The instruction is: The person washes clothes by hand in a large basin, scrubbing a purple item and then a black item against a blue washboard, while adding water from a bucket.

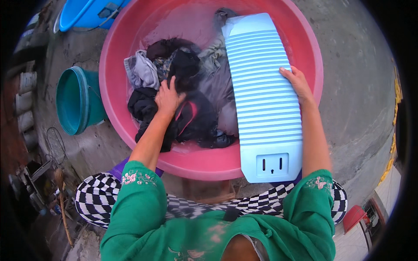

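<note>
A pink round tub (204, 172) holds water and a heap of wet clothes. My left hand (169, 99) rests on the dark clothes, its fingers stretched and apart. Beneath and beside it lie a black garment with a pink stripe (198, 115), a light grey-purple garment (143, 71) and a black bundle (143, 103). A light blue ribbed washboard (261, 95) leans in the tub at the right, its lower end over the near rim. My right hand (298, 83) grips its right edge, with part of the fingers on the ribs. Grey cloth (220, 82) lies partly under the board.
Left of the tub a green bucket (72, 102) stands close to its wall. A blue basin (89, 15) is at the far left. Concrete floor (352, 95) lies to the right. A broom (63, 200) and a red dustpan-like object (355, 217) are near the lower corners.
</note>
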`<control>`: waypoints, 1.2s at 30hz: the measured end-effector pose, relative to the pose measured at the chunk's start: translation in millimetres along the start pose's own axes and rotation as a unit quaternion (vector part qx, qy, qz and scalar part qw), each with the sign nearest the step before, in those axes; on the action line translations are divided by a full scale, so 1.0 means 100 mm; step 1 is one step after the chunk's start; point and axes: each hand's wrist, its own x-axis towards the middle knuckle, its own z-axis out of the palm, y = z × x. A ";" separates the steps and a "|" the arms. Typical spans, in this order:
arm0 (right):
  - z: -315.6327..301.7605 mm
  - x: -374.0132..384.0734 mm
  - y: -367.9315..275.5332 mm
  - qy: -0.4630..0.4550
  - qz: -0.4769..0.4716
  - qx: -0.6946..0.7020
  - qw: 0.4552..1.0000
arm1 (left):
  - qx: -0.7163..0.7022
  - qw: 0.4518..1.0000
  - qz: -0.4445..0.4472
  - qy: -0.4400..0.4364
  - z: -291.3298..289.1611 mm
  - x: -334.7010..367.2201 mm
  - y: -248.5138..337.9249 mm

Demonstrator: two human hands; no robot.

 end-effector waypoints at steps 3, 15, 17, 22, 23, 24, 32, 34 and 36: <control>0.04 0.06 0.06 0.005 0.032 -0.043 0.999 | -0.043 0.983 -0.019 -0.177 -0.16 -0.19 0.25; 0.18 0.11 0.18 0.061 0.028 -0.098 0.993 | -0.117 0.964 0.230 0.065 -1.03 0.45 -0.17; 0.23 0.16 0.19 0.054 0.014 -0.083 0.995 | -0.023 0.991 0.128 0.041 -0.97 0.68 -0.30; 0.25 0.27 0.35 0.063 -0.020 -0.049 0.997 | -0.171 0.967 -0.100 -0.162 -0.24 0.53 -0.49; 0.34 0.20 0.28 0.069 0.007 -0.001 0.998 | -0.206 0.952 -0.118 -0.194 -0.24 0.47 -0.48; 0.39 0.22 0.26 0.065 -0.002 0.007 0.998 | -0.236 0.947 -0.144 -0.160 -0.11 0.34 -0.63; 0.39 0.30 0.36 0.063 0.009 -0.001 0.998 | -0.549 0.764 -0.335 0.062 -0.63 0.60 -1.16; 0.43 0.31 0.38 0.066 0.005 0.010 0.998 | -0.534 0.792 -0.278 0.099 -1.00 0.73 -1.29; 0.36 0.34 0.42 0.077 0.009 -0.009 0.997 | -0.464 0.857 -0.210 0.074 -1.42 0.73 -1.12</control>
